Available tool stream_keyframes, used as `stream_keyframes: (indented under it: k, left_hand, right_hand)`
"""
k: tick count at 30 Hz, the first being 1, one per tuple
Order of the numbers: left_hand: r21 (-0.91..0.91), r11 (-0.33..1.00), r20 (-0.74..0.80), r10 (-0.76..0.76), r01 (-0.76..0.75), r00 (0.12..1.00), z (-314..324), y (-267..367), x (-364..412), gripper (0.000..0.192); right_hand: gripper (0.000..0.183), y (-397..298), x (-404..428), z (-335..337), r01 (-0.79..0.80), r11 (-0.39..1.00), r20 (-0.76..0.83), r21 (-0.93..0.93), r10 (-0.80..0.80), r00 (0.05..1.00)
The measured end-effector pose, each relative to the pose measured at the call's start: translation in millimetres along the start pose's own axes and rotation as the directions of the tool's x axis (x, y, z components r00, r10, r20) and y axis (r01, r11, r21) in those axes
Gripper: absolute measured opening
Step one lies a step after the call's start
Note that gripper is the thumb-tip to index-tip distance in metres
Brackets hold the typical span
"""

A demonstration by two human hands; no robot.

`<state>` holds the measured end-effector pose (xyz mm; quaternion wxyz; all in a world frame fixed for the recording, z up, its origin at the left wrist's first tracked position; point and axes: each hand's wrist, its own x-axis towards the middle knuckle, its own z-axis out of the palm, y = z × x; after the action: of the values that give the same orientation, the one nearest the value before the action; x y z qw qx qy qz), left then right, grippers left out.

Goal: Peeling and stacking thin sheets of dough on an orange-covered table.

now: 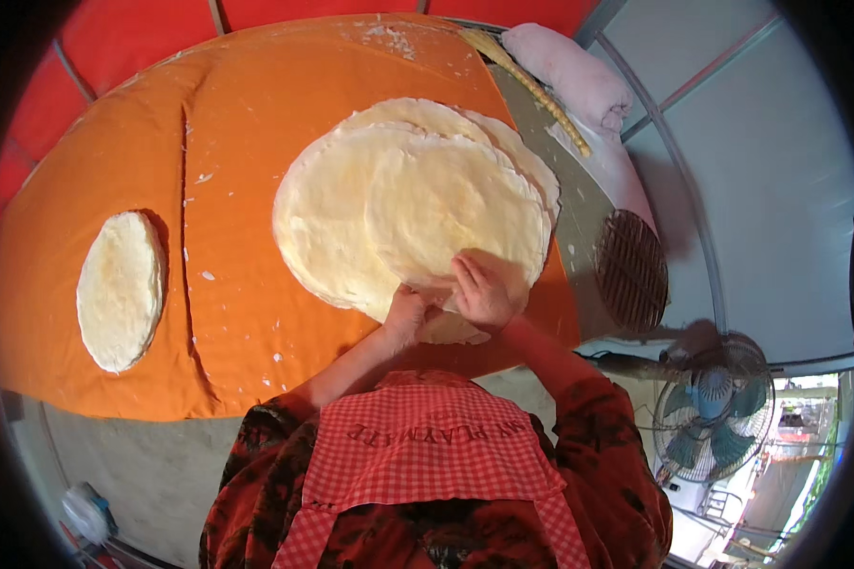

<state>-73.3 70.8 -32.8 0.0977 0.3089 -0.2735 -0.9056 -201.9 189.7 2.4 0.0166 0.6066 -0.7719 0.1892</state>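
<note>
Several thin, round, pale flatbreads overlap on an orange cloth in front of me. The uppermost flatbread lies over the right part of a wider one. At its near edge, my left hand has curled fingers and appears to pinch the rim. Close beside it, my right hand rests at the same edge with its fingers stretched out over the surface. Its thumb and palm side are hidden, so its hold is unclear. More flatbread edges show below and behind the top ones.
A small stack of flatbreads lies on the cloth at the far left. To the right are a whisk broom, a rolled pale cloth and a dark round slatted mat. An electric fan stands at the lower right.
</note>
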Motion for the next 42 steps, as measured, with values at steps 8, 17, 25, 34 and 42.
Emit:
stream_keyframes:
  k: [8, 17, 25, 34, 42]
  left_hand:
    - [0.248, 0.965, -0.248, 0.151, -0.088, 0.957, 7.6, -22.6, 13.0, 0.016]
    - [0.161, 0.979, -0.287, 0.168, -0.125, 0.943, 10.1, -21.5, 3.7, 0.015]
    - [0.104, 0.987, -0.213, 0.145, -0.125, 0.966, 25.5, -14.2, -10.0, 0.017]
    - [-0.038, 0.994, -0.186, 0.098, -0.106, 0.978, 27.2, -10.4, -13.0, 0.020]
    - [-0.064, 0.990, -0.152, 0.112, -0.123, 0.982, 17.7, -10.3, -21.1, 0.018]
  right_hand:
    - [0.010, 72.9, 49.1, -12.7, -0.336, 0.891, 0.257, 0.304, 0.263, 0.930]
    - [0.012, 149.1, 292.5, -284.7, 0.123, 0.968, -0.048, 0.220, -0.115, 0.992]
    - [0.018, 84.4, 260.6, -347.9, 0.156, 0.988, -0.085, -0.013, -0.156, 0.984]
    - [0.020, 49.4, 30.2, -51.4, 0.120, 0.981, -0.107, -0.151, -0.137, 0.985]
    - [0.020, 7.8, 18.0, -45.8, 0.114, 0.983, -0.094, -0.142, -0.128, 0.987]
